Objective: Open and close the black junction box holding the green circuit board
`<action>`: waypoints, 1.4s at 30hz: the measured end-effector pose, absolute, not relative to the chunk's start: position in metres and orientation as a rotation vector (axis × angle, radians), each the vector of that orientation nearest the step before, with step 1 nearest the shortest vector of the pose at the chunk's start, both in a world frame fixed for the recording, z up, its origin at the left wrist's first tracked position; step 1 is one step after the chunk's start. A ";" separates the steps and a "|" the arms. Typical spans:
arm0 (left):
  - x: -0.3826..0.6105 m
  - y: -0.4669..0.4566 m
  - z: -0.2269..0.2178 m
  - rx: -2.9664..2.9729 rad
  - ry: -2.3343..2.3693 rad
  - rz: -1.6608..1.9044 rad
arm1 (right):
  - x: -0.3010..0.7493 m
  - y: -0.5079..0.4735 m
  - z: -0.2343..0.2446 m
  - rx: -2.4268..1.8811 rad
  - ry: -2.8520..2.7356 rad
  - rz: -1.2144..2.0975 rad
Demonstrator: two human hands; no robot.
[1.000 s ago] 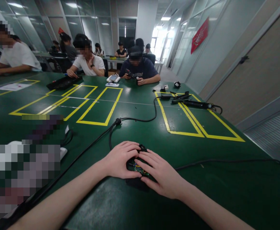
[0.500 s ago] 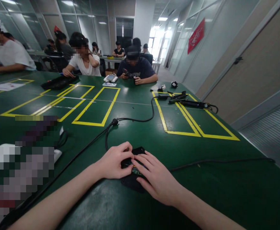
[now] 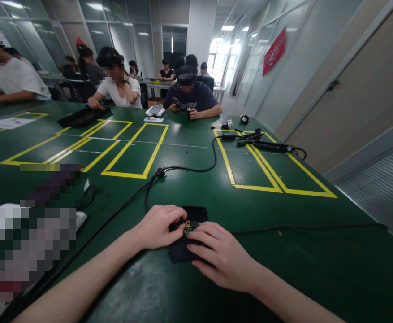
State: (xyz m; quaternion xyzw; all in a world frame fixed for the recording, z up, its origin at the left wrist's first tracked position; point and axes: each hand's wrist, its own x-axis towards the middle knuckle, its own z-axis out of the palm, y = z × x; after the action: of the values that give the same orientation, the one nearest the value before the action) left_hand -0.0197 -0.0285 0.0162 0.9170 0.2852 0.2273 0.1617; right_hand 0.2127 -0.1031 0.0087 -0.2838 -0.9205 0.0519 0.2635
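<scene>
A small black device (image 3: pixel 193 214) with an exposed circuit board and coloured parts lies on the green table (image 3: pixel 189 161) just in front of me. My left hand (image 3: pixel 157 226) grips its left side with curled fingers. My right hand (image 3: pixel 221 258) lies over its near right part, fingers bent down on the black casing. A black cable (image 3: pixel 169 172) loops across the table just beyond the device; where it ends is hidden.
Yellow tape rectangles (image 3: pixel 134 150) mark the table. Black tools and cables (image 3: pixel 261 143) lie at the far right. Another thin cable (image 3: pixel 317 227) runs right. A white object (image 3: pixel 78 218) sits at my left. Several people (image 3: pixel 191 96) sit at the far side.
The device's far end with the circuit board has come into sight as my right hand drew back toward me. My left hand shifted slightly along the left side.
</scene>
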 end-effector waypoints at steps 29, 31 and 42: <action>-0.024 -0.017 0.010 2.765 1.150 0.383 | 0.252 -0.070 -0.001 -1.233 -2.303 0.095; -0.022 -0.018 0.011 2.766 1.193 0.409 | 0.252 -0.070 -0.001 -1.249 -2.279 0.125; -0.026 -0.026 0.017 2.744 0.903 0.495 | 0.255 -0.078 0.006 -1.056 -2.314 0.180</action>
State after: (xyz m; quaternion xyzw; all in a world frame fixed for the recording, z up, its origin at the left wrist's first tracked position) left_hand -0.0260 -0.0262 0.0170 0.9310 0.3064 0.1679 0.1053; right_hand 0.2551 -0.0777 0.0059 -0.3960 -0.8680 0.0677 0.2917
